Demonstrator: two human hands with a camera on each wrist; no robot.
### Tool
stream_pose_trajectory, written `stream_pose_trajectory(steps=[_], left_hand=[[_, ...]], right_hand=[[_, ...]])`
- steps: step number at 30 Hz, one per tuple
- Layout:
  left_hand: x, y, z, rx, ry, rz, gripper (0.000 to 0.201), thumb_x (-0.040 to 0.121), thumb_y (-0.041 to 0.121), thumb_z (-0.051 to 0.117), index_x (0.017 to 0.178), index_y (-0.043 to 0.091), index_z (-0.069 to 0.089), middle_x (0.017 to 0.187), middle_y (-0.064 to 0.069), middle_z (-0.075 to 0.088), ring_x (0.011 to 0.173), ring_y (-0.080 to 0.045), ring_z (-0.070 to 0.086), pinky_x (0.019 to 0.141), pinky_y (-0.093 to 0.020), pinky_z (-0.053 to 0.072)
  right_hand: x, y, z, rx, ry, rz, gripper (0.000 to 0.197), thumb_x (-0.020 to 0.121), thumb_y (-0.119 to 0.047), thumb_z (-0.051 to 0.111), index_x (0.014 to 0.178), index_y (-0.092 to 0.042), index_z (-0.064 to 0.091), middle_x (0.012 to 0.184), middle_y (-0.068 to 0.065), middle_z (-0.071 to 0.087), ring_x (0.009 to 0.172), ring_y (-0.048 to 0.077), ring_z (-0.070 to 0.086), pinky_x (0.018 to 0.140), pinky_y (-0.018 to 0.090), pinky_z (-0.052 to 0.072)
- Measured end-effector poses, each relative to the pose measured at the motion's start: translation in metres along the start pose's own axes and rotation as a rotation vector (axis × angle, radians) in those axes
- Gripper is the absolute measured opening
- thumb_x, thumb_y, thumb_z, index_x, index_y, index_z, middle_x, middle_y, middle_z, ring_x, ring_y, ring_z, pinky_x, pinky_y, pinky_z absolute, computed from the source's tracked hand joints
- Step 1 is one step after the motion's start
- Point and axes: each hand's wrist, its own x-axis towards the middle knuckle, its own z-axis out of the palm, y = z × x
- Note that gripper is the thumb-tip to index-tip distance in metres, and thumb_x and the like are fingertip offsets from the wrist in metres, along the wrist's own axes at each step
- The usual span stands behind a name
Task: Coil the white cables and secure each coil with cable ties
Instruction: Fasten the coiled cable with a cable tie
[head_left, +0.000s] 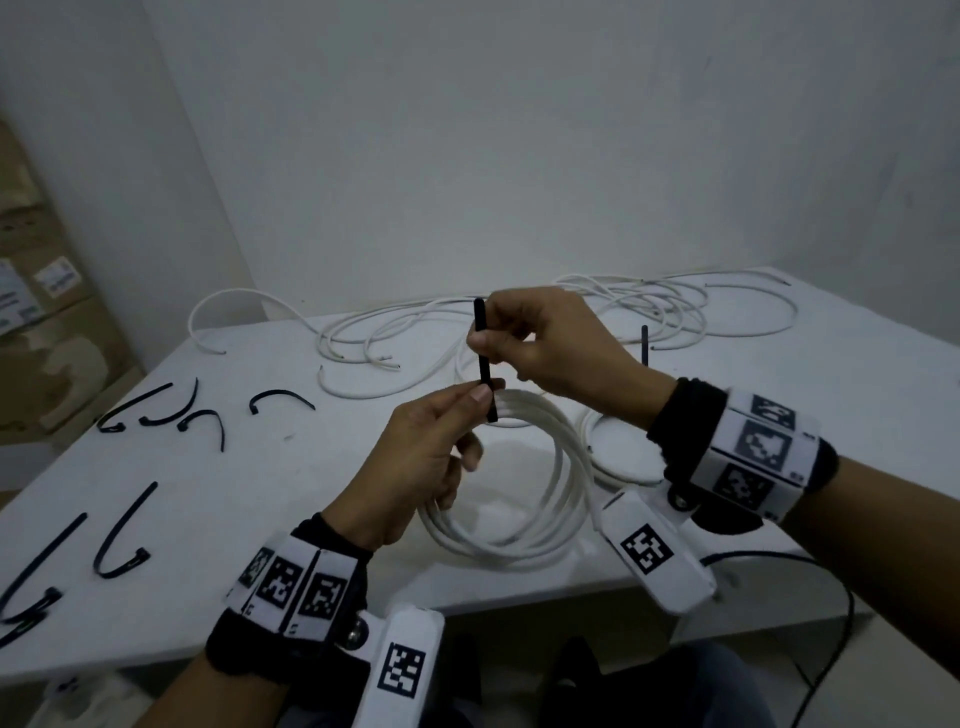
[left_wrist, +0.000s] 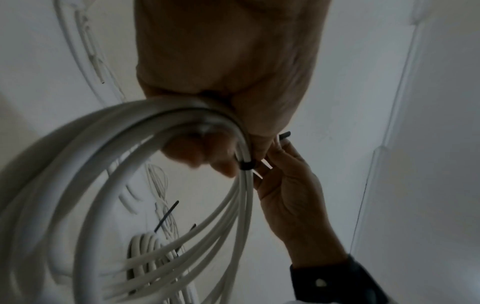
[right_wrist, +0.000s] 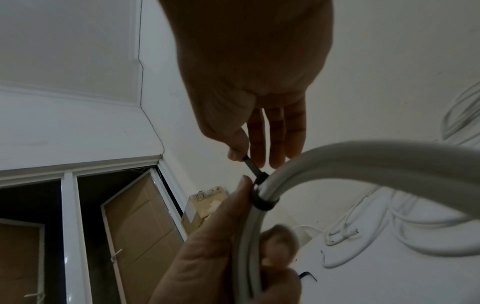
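Observation:
A coil of white cable (head_left: 540, 483) is held above the white table (head_left: 260, 493). My left hand (head_left: 431, 447) grips the coil's top, thumb beside a black cable tie (head_left: 484, 358) looped round the strands. My right hand (head_left: 530, 343) pinches the tie's upright tail between thumb and forefinger. In the left wrist view the tie's band (left_wrist: 246, 165) circles the coil (left_wrist: 155, 185) under my fingers. The right wrist view shows the tie (right_wrist: 263, 202) wrapped on the cable (right_wrist: 350, 160), its tail running up into my right fingers (right_wrist: 239, 148).
Loose white cables (head_left: 519, 327) sprawl across the table's far side. A second coil (head_left: 613, 447) with an upright black tie (head_left: 644, 345) lies right of the held one. Several spare black ties (head_left: 171, 410) lie at the left. Cardboard boxes (head_left: 36, 312) stand beyond the left edge.

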Motion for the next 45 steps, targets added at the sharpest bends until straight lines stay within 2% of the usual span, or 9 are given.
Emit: stream_pose_trajectory(steps=[4,8,15,18,22,32,36,43,45], left_hand=[[0.004,0.004,-0.002,0.203,0.056,0.116,0.023,0.095,0.038,0.052,0.110,0.029,0.068,0.087,0.000,0.072,0.062,-0.024,0.067,0.055,-0.028,0.050],[0.004,0.001,0.004,0.245,0.087,0.193,0.016,0.096,0.034,0.053,0.106,0.027,0.064,0.071,-0.008,0.068,0.046,-0.025,0.058,0.046,-0.028,0.049],[0.016,-0.001,0.000,0.340,0.143,0.249,0.010,0.091,0.027,0.062,0.089,0.019,0.068,0.077,0.002,0.071,0.066,-0.019,0.064,0.058,-0.035,0.051],[0.022,-0.001,0.001,0.274,0.091,0.199,0.011,0.094,0.024,0.057,0.091,0.014,0.057,0.068,-0.005,0.062,0.042,-0.020,0.051,0.041,-0.029,0.041],[0.024,-0.007,0.000,0.247,0.103,0.224,0.016,0.094,0.031,0.058,0.089,0.017,0.054,0.057,-0.002,0.040,0.043,-0.011,0.028,0.043,-0.025,0.026],[0.022,-0.003,0.003,0.197,0.025,0.194,0.015,0.095,0.034,0.054,0.090,0.020,0.049,0.047,0.005,0.028,0.039,-0.013,0.020,0.039,-0.021,0.021],[0.019,-0.002,0.008,0.208,0.061,0.236,0.012,0.098,0.031,0.051,0.108,0.025,0.052,0.054,0.002,0.047,0.038,-0.006,0.033,0.039,-0.018,0.028],[0.018,-0.001,0.014,0.101,-0.005,0.146,0.014,0.099,0.030,0.046,0.086,0.029,0.049,0.045,0.003,0.029,0.035,-0.011,0.022,0.037,-0.019,0.022],[0.018,0.003,0.014,0.087,-0.006,0.128,0.017,0.099,0.030,0.046,0.083,0.029,0.048,0.045,0.003,0.028,0.036,-0.012,0.020,0.038,-0.020,0.021]], right_hand=[[0.005,-0.006,-0.003,0.062,-0.033,0.057,0.012,0.089,-0.013,0.064,0.080,-0.006,0.063,0.072,0.003,0.071,0.065,0.012,0.070,0.057,0.025,0.056],[0.009,-0.007,-0.005,0.059,-0.039,0.088,0.013,0.087,-0.013,0.065,0.080,-0.003,0.065,0.071,0.006,0.072,0.065,0.017,0.070,0.062,0.033,0.058],[0.009,-0.001,-0.003,0.094,-0.027,0.100,0.013,0.087,-0.012,0.066,0.075,-0.008,0.063,0.066,0.004,0.070,0.058,0.015,0.069,0.057,0.030,0.056],[0.010,-0.004,-0.002,0.074,-0.017,0.074,0.012,0.087,-0.012,0.066,0.076,-0.007,0.063,0.066,0.001,0.069,0.057,0.012,0.068,0.058,0.023,0.055],[0.012,-0.003,-0.001,0.056,-0.023,0.087,0.013,0.087,-0.014,0.065,0.075,-0.010,0.062,0.069,0.002,0.070,0.055,0.009,0.066,0.057,0.025,0.055],[0.014,-0.004,-0.002,0.165,0.064,0.122,0.017,0.087,-0.007,0.064,0.078,0.006,0.059,0.066,0.012,0.067,0.048,0.005,0.057,0.048,0.015,0.043],[0.014,-0.002,-0.009,0.168,0.053,0.109,0.017,0.087,-0.009,0.065,0.078,0.004,0.060,0.065,0.013,0.066,0.049,0.009,0.060,0.052,0.021,0.048],[0.013,-0.002,-0.007,0.025,0.074,0.055,0.020,0.084,-0.012,0.066,0.078,0.006,0.059,0.072,0.021,0.067,0.062,0.032,0.061,0.055,0.034,0.049],[0.013,-0.005,-0.007,0.040,0.073,0.049,0.020,0.084,-0.011,0.067,0.077,0.006,0.060,0.072,0.021,0.067,0.058,0.029,0.059,0.054,0.034,0.049]])
